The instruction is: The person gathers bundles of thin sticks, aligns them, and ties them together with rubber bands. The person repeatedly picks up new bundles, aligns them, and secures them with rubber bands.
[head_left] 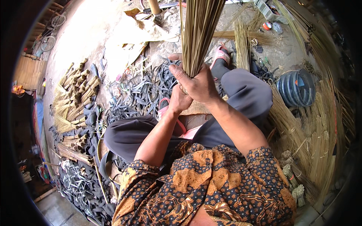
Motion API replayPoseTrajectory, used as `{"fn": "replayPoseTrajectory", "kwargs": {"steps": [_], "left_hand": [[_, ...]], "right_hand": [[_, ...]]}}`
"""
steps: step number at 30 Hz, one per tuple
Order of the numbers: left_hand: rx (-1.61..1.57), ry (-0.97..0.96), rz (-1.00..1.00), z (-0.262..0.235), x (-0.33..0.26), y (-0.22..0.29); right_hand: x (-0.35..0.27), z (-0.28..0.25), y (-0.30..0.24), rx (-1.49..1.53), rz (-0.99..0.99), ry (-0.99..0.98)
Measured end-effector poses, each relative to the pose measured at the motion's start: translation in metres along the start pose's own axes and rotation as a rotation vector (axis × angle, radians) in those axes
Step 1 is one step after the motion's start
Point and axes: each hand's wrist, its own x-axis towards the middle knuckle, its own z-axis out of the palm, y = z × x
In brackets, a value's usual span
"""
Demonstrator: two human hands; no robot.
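Both my hands grip a bundle of thin, dry, straw-coloured sticks (200, 34) in front of me. It stands nearly upright and fans out upward, its far end cut off by the top edge. My right hand (201, 86) wraps round the lower part, thumb across the front. Just below and to the left, my left hand (180, 99) closes round the bottom end, touching the right hand. The palms hide most of that lower end. Beneath them lie a heap of dark rubber-like strips (151, 86) and my bent knees.
Short tied stick bundles (75, 94) lie at left, above a pile of dark and grey scraps (81, 184). At right, a clear bluish ribbed container (296, 87) stands beside long loose sticks (320, 124). Farther off are a grey plastic basket (269, 12) and another stick bundle (241, 45).
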Motion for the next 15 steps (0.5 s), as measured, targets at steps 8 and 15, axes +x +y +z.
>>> {"fn": "replayPoseTrajectory", "kwargs": {"steps": [8,15], "left_hand": [[0.046,0.006,-0.118,0.011,-0.031,-0.104],[-0.007,0.158,0.039,0.031,-0.039,-0.129]], "right_hand": [[-0.018,0.021,0.075,-0.176,0.084,-0.153],[-0.032,0.024,0.084,-0.146,0.068,-0.078]]}}
